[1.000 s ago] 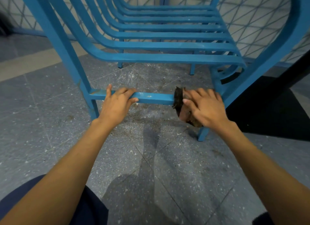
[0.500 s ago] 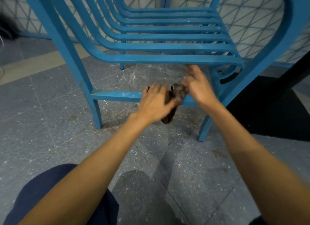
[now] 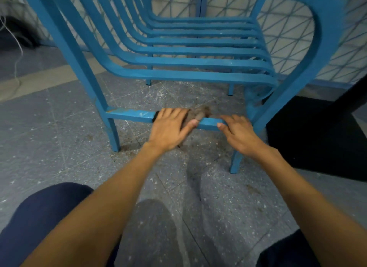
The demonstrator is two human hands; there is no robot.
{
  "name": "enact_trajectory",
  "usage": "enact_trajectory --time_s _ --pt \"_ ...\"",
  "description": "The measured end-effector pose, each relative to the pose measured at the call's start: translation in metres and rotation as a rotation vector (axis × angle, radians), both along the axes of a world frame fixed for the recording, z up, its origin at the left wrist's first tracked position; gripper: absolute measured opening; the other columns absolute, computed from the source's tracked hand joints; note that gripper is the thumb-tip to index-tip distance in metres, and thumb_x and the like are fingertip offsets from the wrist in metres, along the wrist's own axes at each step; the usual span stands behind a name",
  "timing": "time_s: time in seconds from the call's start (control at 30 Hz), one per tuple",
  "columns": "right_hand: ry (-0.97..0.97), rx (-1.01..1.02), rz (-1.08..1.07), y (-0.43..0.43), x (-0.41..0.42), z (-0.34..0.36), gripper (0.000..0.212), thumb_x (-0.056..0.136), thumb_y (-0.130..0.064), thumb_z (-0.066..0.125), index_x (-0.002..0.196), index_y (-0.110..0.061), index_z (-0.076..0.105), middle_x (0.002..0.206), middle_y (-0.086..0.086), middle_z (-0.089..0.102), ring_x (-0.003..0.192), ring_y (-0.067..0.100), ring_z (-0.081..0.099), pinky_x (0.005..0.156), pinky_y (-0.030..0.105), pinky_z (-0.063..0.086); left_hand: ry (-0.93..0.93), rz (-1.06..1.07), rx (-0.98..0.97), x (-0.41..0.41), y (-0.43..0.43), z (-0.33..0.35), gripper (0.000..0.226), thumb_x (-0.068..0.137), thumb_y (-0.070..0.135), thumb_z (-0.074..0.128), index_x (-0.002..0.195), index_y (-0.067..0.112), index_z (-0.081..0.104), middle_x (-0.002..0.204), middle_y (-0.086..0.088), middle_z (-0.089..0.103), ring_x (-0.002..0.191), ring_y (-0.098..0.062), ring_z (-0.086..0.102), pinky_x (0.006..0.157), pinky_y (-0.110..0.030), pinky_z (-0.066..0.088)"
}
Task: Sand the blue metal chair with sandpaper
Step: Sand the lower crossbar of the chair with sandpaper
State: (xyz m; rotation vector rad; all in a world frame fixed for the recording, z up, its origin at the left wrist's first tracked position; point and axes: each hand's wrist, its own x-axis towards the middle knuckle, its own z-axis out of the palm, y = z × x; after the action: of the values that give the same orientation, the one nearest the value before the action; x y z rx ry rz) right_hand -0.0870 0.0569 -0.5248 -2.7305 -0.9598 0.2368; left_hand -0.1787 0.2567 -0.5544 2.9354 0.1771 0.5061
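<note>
Blue metal chair (image 3: 198,75) stands ahead, its low crossbar (image 3: 129,115) running left to right under both hands: left hand (image 3: 170,127) grips sandpaper (image 3: 200,112) around it, right hand (image 3: 238,132) rests relaxed beside.

A single wide-angle view, worn on the person's head, looks forward and steeply down from close range, with the chair (image 3: 188,75) filling the upper half of the frame and the floor (image 3: 59,127) the lower half.
</note>
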Motion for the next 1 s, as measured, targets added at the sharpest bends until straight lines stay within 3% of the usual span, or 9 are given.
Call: enact_trajectory --time_s 0.23,0.3,0.4,0.53,0.7,0.8,0.87,0.93,1.0 --pt "-0.118 -0.035 0.019 0.004 0.000 -0.009 0.039 0.101 -0.040 0.027 0.122 -0.014 0.048 0.119 0.011 0.051 0.112 0.030 0.041 0.098 0.039 0.022 0.120 0.375 -0.053 0.024 -0.009 0.016 0.049 0.096 0.044 0.028 0.092 0.010 0.064 0.100 -0.015 0.067 0.096 -0.031 0.055 0.089 -0.040 0.036" --pt "-0.132 -0.037 0.018 0.004 0.000 -0.011 0.039 0.101 -0.040 0.027 0.121 -0.013 0.048 0.119 0.012 0.050 0.112 0.031 0.041 0.097 0.039 0.021 0.112 0.352 -0.069 0.032 -0.036 0.013 0.050 0.097 0.043 0.024 0.095 0.013 0.064 0.102 -0.012 0.067 0.097 -0.029 0.054 0.090 -0.040 0.034" --pt "-0.144 -0.023 0.029 0.002 -0.001 -0.012 0.038 0.102 -0.039 0.027 0.122 -0.013 0.048 0.121 0.013 0.050 0.113 0.031 0.040 0.096 0.040 0.021 0.053 0.236 -0.058 0.026 -0.056 0.003 0.057 0.097 0.047 0.018 0.119 0.013 0.059 0.112 -0.007 0.065 0.102 -0.029 0.053 0.095 -0.042 0.032" --pt "-0.138 -0.014 0.044 0.000 0.000 -0.011 0.041 0.101 -0.040 0.027 0.125 -0.014 0.047 0.121 0.012 0.050 0.114 0.031 0.041 0.096 0.041 0.023 0.021 0.000 0.018 0.007 -0.025 -0.005 0.058 0.097 0.048 0.022 0.127 0.010 0.054 0.117 -0.006 0.062 0.106 -0.027 0.053 0.096 -0.038 0.033" --pt "-0.154 -0.015 0.059 0.001 -0.003 -0.012 0.040 0.101 -0.040 0.028 0.124 -0.013 0.047 0.118 0.011 0.051 0.110 0.031 0.042 0.093 0.040 0.022 0.098 0.141 -0.064 0.000 0.020 0.002 0.051 0.100 0.044 0.024 0.113 0.009 0.059 0.109 -0.011 0.064 0.101 -0.029 0.054 0.092 -0.041 0.035" --pt "-0.151 -0.006 0.046 -0.001 -0.004 -0.013 0.040 0.101 -0.040 0.028 0.124 -0.013 0.047 0.118 0.011 0.051 0.110 0.030 0.042 0.094 0.040 0.022 0.346 0.335 -0.164 0.022 0.024 0.021 0.047 0.099 0.043 0.025 0.091 0.011 0.059 0.097 -0.015 0.063 0.085 -0.029 0.055 0.079 -0.039 0.036" --pt "-0.133 0.010 0.048 0.000 -0.002 -0.011 0.038 0.102 -0.039 0.028 0.122 -0.013 0.047 0.118 0.011 0.050 0.110 0.029 0.041 0.095 0.040 0.022 0.459 0.344 -0.271 0.045 0.005 0.034 0.048 0.097 0.044 0.025 0.076 0.015 0.057 0.092 -0.014 0.063 0.077 -0.024 0.052 0.073 -0.036 0.036" --pt "-0.118 0.009 0.045 0.002 -0.001 -0.009 0.036 0.102 -0.037 0.028 0.122 -0.014 0.046 0.120 0.010 0.050 0.111 0.028 0.040 0.095 0.040 0.022 0.441 0.278 -0.240 0.061 -0.033 0.033 0.047 0.097 0.042 0.026 0.077 0.014 0.057 0.091 -0.013 0.063 0.080 -0.027 0.055 0.074 -0.036 0.038" --pt "-0.111 0.005 0.041 0.002 -0.001 -0.008 0.033 0.102 -0.033 0.030 0.122 -0.013 0.046 0.122 0.010 0.049 0.112 0.028 0.039 0.095 0.040 0.023 0.244 0.260 -0.155 0.055 -0.064 0.023 0.048 0.098 0.040 0.025 0.088 0.014 0.064 0.094 -0.013 0.067 0.090 -0.030 0.059 0.084 -0.039 0.037"
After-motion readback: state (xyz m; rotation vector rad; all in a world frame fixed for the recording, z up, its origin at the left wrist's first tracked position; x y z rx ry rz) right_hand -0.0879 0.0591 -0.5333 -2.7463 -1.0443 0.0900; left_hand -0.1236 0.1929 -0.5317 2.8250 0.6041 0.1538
